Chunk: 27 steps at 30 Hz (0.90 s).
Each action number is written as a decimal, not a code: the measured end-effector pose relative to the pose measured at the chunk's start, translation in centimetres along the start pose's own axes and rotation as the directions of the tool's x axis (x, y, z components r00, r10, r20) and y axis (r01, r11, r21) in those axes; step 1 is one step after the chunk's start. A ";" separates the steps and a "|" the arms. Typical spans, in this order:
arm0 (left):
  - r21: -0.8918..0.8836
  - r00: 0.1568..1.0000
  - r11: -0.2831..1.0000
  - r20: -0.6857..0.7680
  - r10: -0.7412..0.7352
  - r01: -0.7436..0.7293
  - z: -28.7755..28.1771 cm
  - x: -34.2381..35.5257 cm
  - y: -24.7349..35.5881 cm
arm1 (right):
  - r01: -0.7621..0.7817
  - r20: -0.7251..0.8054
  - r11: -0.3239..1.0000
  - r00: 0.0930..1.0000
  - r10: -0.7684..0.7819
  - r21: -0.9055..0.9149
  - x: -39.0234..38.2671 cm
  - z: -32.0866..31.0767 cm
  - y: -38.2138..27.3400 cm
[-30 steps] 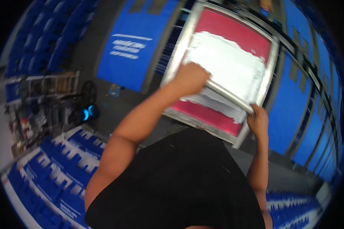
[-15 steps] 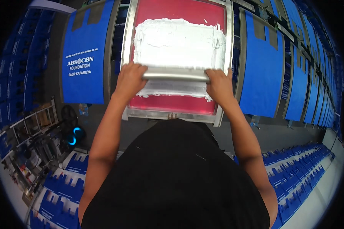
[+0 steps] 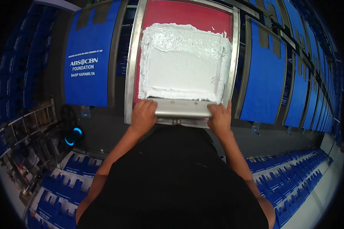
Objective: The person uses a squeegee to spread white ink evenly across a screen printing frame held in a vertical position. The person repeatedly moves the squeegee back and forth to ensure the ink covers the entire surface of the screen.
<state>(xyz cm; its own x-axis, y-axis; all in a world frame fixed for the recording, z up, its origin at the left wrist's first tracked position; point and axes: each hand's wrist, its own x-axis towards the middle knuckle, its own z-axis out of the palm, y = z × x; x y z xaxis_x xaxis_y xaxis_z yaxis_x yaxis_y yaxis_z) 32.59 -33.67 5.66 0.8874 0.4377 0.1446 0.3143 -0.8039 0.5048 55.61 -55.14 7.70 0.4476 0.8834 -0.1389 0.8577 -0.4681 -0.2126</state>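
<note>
A metal-handled squeegee (image 3: 183,109) lies across the near part of a screen printing frame (image 3: 132,57). My left hand (image 3: 144,115) is closed round its left end, and my right hand (image 3: 220,116) grips its right end. White ink (image 3: 181,66) covers the middle of the screen in a thick, uneven-edged square, with a ridge of it just beyond the squeegee. Red screen surface (image 3: 187,15) shows beyond the ink. The squeegee's lower edge is hidden from me.
A printed blue bag panel (image 3: 90,57) lies on a board to the left. Several plain blue panels (image 3: 263,72) run in a row to the right. Behind me, racks of blue pieces (image 3: 290,183) stand on both sides. A black fan-like device (image 3: 73,135) with a blue light is at lower left.
Both hands have drawn the squeegee toward me, from mid-screen to the near end of the frame. More white ink shows beyond it. The view has shifted slightly.
</note>
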 end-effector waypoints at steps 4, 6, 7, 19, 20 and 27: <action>0.064 0.991 0.991 0.050 -0.120 0.117 0.7 11.4 -5.2 | -0.004 0.000 0.996 1.000 0.004 -0.093 11.6 -1.2 3.8; 0.201 0.957 0.959 0.174 -0.234 0.198 -0.3 18.9 -6.7 | -0.044 0.009 0.980 0.999 0.047 -0.195 18.2 -2.3 6.0; 0.189 0.965 0.966 0.161 -0.208 0.177 -0.6 21.8 -7.9 | -0.021 -0.002 0.981 1.000 0.021 -0.195 20.7 -3.4 6.7; -0.025 0.995 1.000 0.098 -0.016 0.018 -0.2 2.9 -2.2 | 0.010 0.010 1.000 1.000 -0.010 0.019 2.8 -0.3 1.4; 0.004 0.991 0.998 0.121 -0.056 0.056 -0.3 5.9 -3.2 | 0.011 -0.009 1.000 1.000 -0.011 -0.002 4.6 0.2 2.3; 0.133 0.950 0.974 0.230 -0.212 0.185 -2.5 22.7 -7.0 | -0.019 0.025 0.990 0.999 0.023 -0.142 20.7 -4.6 6.4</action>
<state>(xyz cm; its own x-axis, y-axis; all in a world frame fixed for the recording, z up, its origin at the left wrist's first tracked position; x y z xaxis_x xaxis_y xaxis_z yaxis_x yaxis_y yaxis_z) 49.67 -17.07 7.57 0.8540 0.4934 -0.1654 0.5149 -0.7556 0.4048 71.55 -39.75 7.87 0.4606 0.8715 -0.1683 0.8762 -0.4768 -0.0707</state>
